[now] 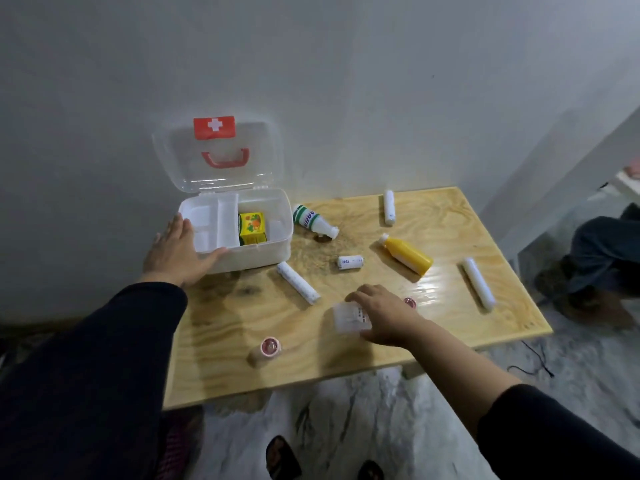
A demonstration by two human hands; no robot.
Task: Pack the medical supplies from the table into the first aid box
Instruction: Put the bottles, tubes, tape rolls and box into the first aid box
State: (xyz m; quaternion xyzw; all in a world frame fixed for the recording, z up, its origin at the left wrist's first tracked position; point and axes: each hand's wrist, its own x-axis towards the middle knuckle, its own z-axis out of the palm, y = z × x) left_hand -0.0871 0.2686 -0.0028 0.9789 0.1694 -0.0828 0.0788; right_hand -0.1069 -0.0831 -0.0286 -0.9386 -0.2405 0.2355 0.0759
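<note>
The white first aid box (277,247) stands open at the table's back left, its clear lid up against the wall. Inside lie a white divided tray (211,223) and a yellow carton (252,228). My left hand (176,251) rests flat on the box's front left corner. My right hand (384,313) closes around a small clear plastic container (348,318) near the table's front. Loose on the wood lie a green-striped white bottle (313,223), a yellow bottle (408,254), several white bandage rolls (298,283) and a pink-capped tape roll (266,349).
The wooden table (346,362) stands against a grey wall. Another pink-capped item (411,302) peeks out beside my right hand. A seated person's legs (602,251) are at the right. A black cable (533,362) lies on the marbled floor.
</note>
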